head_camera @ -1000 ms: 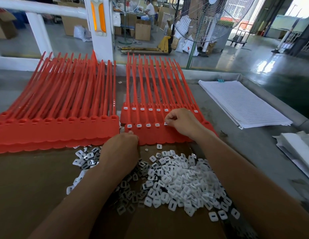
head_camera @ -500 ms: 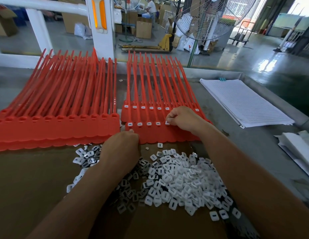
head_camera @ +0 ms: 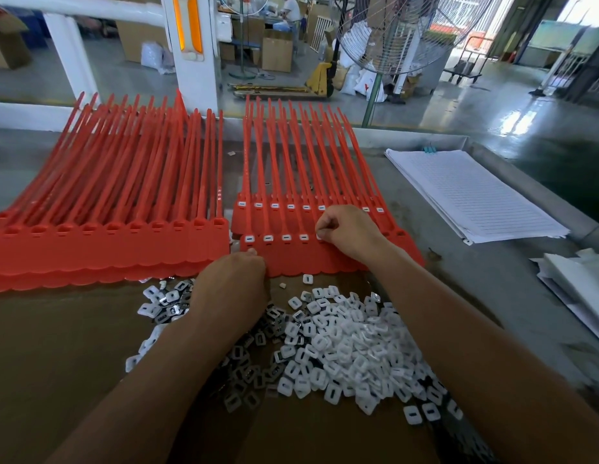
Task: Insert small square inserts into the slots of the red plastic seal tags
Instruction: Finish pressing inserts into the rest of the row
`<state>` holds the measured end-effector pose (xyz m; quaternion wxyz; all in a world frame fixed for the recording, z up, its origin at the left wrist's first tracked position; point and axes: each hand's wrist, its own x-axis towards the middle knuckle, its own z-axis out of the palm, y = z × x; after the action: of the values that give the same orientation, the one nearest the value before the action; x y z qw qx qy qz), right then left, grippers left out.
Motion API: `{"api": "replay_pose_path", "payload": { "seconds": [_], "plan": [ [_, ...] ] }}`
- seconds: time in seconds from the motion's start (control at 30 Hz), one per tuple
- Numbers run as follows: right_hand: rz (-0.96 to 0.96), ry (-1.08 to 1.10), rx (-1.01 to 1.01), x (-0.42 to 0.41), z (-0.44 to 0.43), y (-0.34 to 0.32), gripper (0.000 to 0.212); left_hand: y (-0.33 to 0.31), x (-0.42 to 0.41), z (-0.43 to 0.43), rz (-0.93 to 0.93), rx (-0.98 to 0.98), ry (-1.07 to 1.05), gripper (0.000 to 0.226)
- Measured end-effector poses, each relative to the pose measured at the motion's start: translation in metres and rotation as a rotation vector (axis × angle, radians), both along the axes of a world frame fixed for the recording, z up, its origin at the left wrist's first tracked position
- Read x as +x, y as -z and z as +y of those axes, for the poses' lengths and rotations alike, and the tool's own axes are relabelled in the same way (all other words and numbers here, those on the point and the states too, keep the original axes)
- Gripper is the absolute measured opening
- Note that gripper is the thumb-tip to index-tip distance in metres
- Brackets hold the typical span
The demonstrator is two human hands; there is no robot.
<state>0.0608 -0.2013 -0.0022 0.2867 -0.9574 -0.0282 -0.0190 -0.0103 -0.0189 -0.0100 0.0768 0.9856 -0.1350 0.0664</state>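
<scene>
Your right hand (head_camera: pixel 350 234) pinches a white insert (head_camera: pixel 319 236) into the red seal tags (head_camera: pixel 308 259). Four slots left of your fingers are full; more wait on the right. Your left hand (head_camera: pixel 232 283) is curled; I cannot tell what it holds.

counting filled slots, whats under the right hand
At the fingertips of the right hand a white insert shows, on the front red tag strip. Slots beneath the palm are covered.
</scene>
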Motion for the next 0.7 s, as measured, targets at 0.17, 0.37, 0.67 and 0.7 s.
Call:
{"api": "replay_pose_path", "payload": {
  "seconds": [0.17, 0.37, 0.67, 0.7],
  "plan": [
    [0.09, 0.091, 0.061, 0.007, 0.001, -0.003, 0.03, 0.0, 0.001, 0.0, 0.015, -0.006, -0.011, 0.035],
    [0.196, 0.126, -0.027, 0.018, 0.008, -0.014, 0.02, 0.001, 0.001, 0.0, 0.008, -0.019, -0.01, 0.034],
    [0.114, 0.12, 0.015, 0.013, 0.0, -0.006, 0.012, -0.001, -0.001, -0.002, 0.02, 0.019, -0.007, 0.035],
    [0.108, 0.117, 0.029, 0.012, 0.0, -0.005, 0.017, -0.001, -0.001, -0.001, 0.022, 0.02, -0.008, 0.035]
  ]
}}
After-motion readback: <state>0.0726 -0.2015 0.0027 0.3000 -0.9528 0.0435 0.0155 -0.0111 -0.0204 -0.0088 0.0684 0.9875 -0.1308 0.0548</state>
